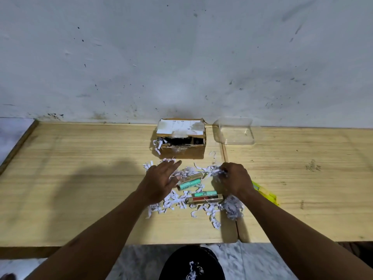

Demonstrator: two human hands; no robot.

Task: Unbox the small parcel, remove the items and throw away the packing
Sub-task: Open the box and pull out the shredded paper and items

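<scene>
A small cardboard parcel (182,151) stands open at the back of the wooden table (80,188), with a torn white label on its flap and paper shreds hanging out at its left. White shredded paper (175,201) is spread in front of it. Among the shreds lie two mint-green tubes (188,184) (204,193) and two tan slim boxes (193,176) (205,199), one with a red window. My left hand (161,178) hovers flat over the left shreds, fingers apart. My right hand (235,178) pinches a clump of shreds at the pile's right.
A clear plastic container (235,131) sits to the right of the parcel by the wall. A yellow-green object (266,193) lies on the table, partly hidden behind my right wrist. Below the table's front edge stands a black bin (191,263) with shreds in it.
</scene>
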